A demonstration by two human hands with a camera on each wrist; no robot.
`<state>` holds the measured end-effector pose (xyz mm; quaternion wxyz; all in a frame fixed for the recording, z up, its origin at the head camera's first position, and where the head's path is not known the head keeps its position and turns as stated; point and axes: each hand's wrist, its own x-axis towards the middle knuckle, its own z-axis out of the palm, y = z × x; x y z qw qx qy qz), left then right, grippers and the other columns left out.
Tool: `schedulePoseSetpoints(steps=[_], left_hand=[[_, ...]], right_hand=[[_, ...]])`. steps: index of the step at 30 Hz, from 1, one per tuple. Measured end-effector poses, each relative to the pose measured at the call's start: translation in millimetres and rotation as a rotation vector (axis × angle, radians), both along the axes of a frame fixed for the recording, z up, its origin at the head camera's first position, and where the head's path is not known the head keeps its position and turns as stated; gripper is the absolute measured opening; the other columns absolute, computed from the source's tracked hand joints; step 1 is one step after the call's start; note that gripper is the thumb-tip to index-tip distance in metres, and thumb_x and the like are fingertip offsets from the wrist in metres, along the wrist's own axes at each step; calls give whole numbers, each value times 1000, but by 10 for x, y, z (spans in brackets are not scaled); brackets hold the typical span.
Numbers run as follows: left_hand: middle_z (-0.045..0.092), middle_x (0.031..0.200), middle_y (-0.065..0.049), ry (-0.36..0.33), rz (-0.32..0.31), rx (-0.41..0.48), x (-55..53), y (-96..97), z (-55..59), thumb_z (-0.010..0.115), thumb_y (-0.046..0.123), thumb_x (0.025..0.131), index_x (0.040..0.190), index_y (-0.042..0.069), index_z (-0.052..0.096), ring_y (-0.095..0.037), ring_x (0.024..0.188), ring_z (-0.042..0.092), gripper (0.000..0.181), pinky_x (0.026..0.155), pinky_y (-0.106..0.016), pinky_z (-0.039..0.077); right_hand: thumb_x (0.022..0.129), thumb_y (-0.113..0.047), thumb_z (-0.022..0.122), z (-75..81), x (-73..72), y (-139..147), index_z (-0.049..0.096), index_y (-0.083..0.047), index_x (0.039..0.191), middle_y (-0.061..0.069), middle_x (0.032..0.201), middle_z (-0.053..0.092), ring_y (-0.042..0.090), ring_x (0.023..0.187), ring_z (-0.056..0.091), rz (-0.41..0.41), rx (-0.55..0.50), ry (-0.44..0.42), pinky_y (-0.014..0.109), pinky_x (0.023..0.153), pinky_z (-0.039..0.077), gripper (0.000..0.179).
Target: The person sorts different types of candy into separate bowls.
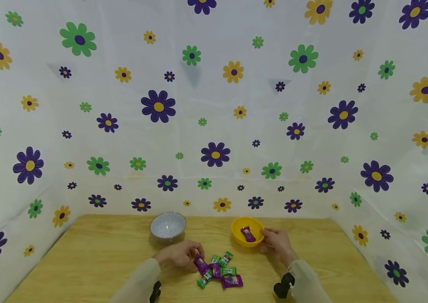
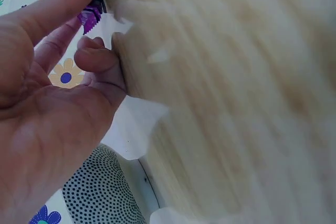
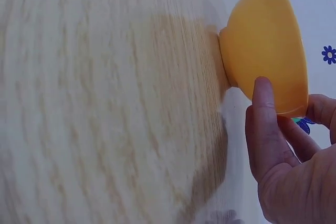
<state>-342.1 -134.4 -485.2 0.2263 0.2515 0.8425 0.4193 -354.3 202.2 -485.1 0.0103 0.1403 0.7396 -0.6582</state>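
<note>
My left hand (image 1: 181,254) pinches a purple-wrapped candy (image 1: 200,265) at the left side of a small pile on the table. In the left wrist view that purple wrapper (image 2: 90,18) shows between thumb and fingers, partly hidden by them, while the other fingers curl in below. Green-wrapped candies (image 1: 226,258) and more purple-wrapped ones (image 1: 232,281) make up the rest of the pile. With thumb at the rim and fingers against the outer wall, my right hand (image 1: 279,244) holds a yellow bowl (image 3: 265,45), which stands on the table. One purple-wrapped candy (image 1: 248,234) lies inside it.
A grey-blue patterned bowl (image 1: 168,225) with a reddish rim stands at the back, left of the yellow one and just beyond my left hand. The wooden table (image 1: 96,252) ends at a white curtain (image 1: 214,134) printed with flowers, which also runs along both sides.
</note>
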Motion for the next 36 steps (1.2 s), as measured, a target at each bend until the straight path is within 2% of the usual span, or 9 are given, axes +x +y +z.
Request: schedulePoseSetpoints(steps=[4,10,15,21,28,32,36], left_hand=[[57,91,-7,-4,3,4,7,-22,13,78,-3,76,101,14,69,-20,82,49,32,68,-29,42],[61,91,-5,-17,-11,26,32,-21,2,77,-6,75,98,11,73,-19,82,50,29,68,-28,42],[63,89,-4,0,-25,34,11,-28,3,78,-4,74,96,11,73,-19,82,51,27,69,-28,42],[63,90,-2,-5,-12,37,6,-42,-17,78,-4,75,96,10,74,-18,83,52,26,70,-27,43],[65,84,0,-28,17,94,-16,-76,-37,77,0,78,97,9,75,-15,75,52,21,65,-24,43],[67,84,1,0,3,113,-25,-77,-35,78,5,80,98,10,75,-13,72,51,19,61,-22,42],[71,90,1,48,-2,106,-43,-67,-14,78,9,82,99,13,75,-13,76,55,18,63,-22,45]], right_hand=[[99,-17,57,18,5,-18,56,9,129,31,125,61,21,83,69,0,-6,3,30,72,61,40],[99,-17,58,-2,5,-14,56,8,128,31,125,60,20,82,69,9,15,-4,30,73,60,39],[99,-19,57,28,8,-17,56,7,129,30,127,59,21,84,69,8,16,-8,30,74,60,40],[99,-20,58,26,-5,-31,55,7,130,30,126,60,21,84,69,-3,16,-14,29,73,60,41],[99,-20,58,19,-1,-24,55,7,130,30,125,60,21,81,69,4,3,-13,29,71,60,41],[99,-19,58,37,15,-21,55,7,130,30,126,59,20,80,69,1,-7,-17,28,71,60,41],[99,-18,58,35,9,-20,55,8,130,30,126,59,20,79,69,0,-9,-15,29,72,60,41]])
